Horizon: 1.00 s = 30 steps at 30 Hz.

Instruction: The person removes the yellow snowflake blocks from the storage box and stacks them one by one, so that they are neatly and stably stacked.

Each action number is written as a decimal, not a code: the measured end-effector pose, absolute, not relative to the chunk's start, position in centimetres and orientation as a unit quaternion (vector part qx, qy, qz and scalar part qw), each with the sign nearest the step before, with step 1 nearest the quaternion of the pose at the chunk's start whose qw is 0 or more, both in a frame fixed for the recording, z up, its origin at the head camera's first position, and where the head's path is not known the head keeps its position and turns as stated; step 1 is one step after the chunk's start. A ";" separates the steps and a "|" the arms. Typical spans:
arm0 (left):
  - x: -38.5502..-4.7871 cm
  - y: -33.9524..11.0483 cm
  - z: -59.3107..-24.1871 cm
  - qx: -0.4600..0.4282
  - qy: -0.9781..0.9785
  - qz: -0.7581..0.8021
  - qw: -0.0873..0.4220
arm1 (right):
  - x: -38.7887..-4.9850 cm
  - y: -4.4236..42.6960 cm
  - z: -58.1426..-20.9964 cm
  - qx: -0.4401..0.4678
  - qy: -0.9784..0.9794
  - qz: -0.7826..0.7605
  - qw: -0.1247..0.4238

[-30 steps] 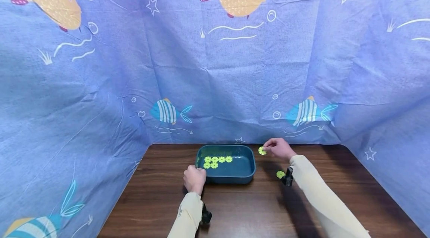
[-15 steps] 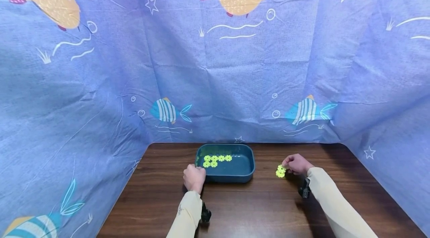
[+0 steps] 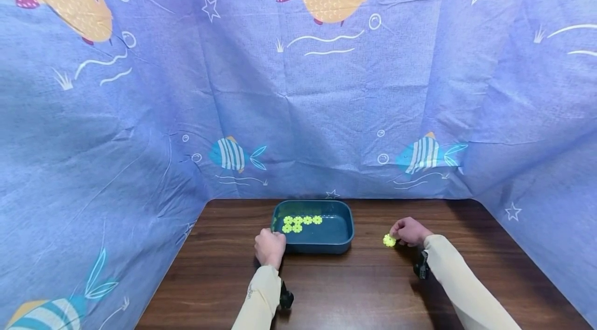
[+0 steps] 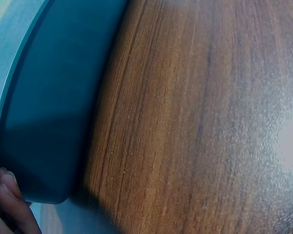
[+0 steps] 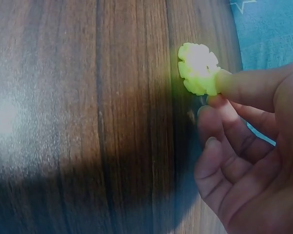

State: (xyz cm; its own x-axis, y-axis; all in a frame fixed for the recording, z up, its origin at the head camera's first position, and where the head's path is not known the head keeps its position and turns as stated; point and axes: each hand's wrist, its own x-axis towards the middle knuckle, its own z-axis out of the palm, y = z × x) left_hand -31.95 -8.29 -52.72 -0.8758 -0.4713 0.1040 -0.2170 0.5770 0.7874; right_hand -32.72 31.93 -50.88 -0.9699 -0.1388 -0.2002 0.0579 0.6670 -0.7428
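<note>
A dark teal plastic tray [image 3: 322, 248] stands at the back middle of the table. My left hand [image 3: 270, 248] grips its near left corner by the rim; in the left wrist view, curled fingers [image 4: 13, 204] show at the tray's end. To the right of the tray, my right hand [image 3: 410, 231] pinches a yellow-green notched plastic disc [image 3: 389, 240] between thumb and fingers. That disc [image 5: 195, 63] looks thick in the right wrist view, and glare whitens its face; whether a second one lies against it, I cannot tell. Several similar discs [image 3: 297, 221] lie inside the tray, toward its left.
Brown wood-grain table [image 3: 336, 288] extends in front of the tray and to both sides. A blue cloth printed with fish [image 3: 326, 112] hangs behind the table and along its sides. Black wrist cameras [image 3: 286, 299] are strapped under both forearms.
My right hand has carried its disc from near the tray's right side, rightward and nearer, to the disc on the table. The two now appear as one. The left hand stays at the tray.
</note>
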 end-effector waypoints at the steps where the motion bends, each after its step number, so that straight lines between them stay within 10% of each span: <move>1: -31.9 -8.3 -52.7 0.195 -0.875 -0.416 0.153 | -32.7 31.9 -50.9 -0.022 0.908 -0.402 0.119; 30: -32.0 -8.3 -52.9 0.197 -0.875 -0.416 0.150 | -32.3 31.1 -50.6 0.010 0.900 -0.409 0.147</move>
